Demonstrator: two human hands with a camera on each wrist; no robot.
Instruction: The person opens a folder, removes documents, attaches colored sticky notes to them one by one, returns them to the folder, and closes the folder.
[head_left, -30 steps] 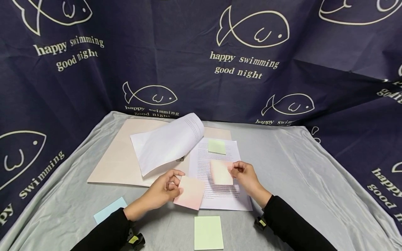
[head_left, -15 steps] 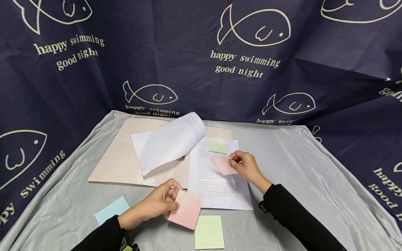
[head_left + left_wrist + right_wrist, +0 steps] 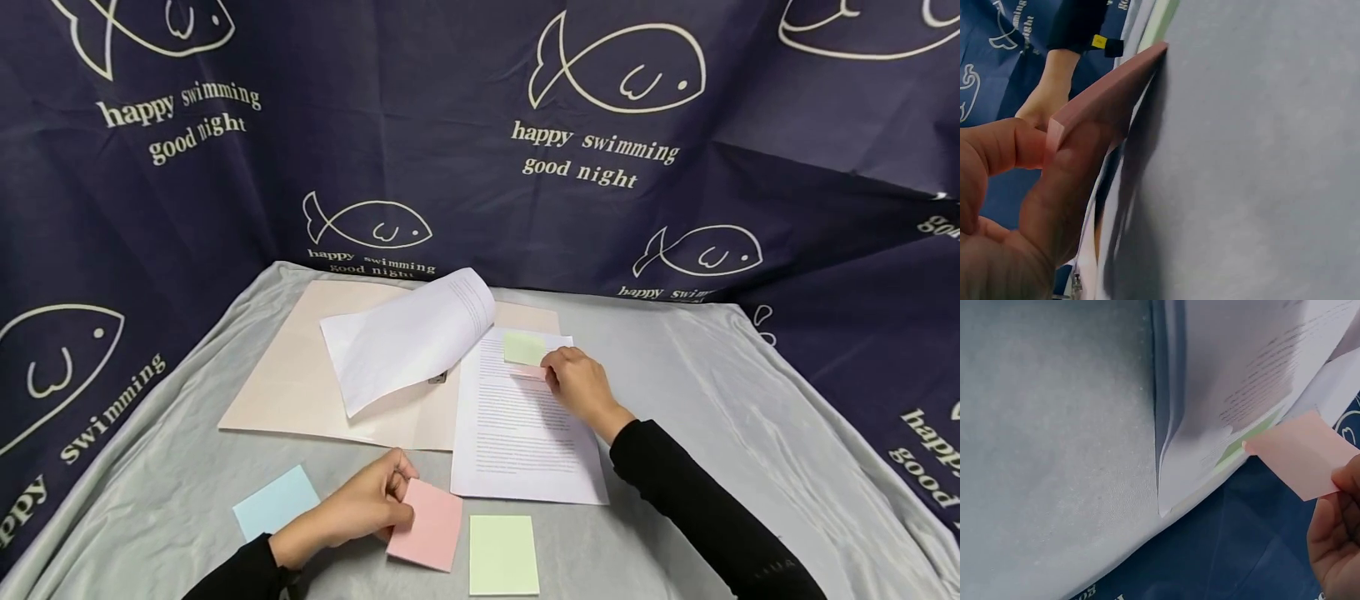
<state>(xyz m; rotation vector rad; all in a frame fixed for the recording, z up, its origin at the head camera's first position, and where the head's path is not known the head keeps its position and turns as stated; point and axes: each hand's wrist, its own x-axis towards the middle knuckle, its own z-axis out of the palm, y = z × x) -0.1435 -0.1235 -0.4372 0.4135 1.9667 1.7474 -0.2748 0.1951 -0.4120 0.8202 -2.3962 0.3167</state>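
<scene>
In my left hand [image 3: 367, 500] I grip a pad of pink sticky notes [image 3: 427, 525] between thumb and fingers, just above the cloth; its thick edge faces the left wrist view. My right hand [image 3: 581, 383] pinches a single pink sticky note [image 3: 1304, 453] by one edge. That note hangs over the printed sheets [image 3: 525, 433], close below a green sticky note [image 3: 524, 347] near the top of the page. From the head view the fingers hide most of the pink note. Whether it touches the paper I cannot tell.
A green pad [image 3: 503, 554] lies in front of the sheets, and a blue pad [image 3: 276, 500] is partly behind my left wrist. A turned-back page [image 3: 408, 342] curls over the open cream folder [image 3: 285, 375]. Grey cloth [image 3: 675, 358] covers the table; a dark fish-print curtain [image 3: 465, 125] hangs behind.
My right hand has moved up the page with the single pink note, toward the green note. My left hand has drawn the pink pad back and down, to the left of the green pad.
</scene>
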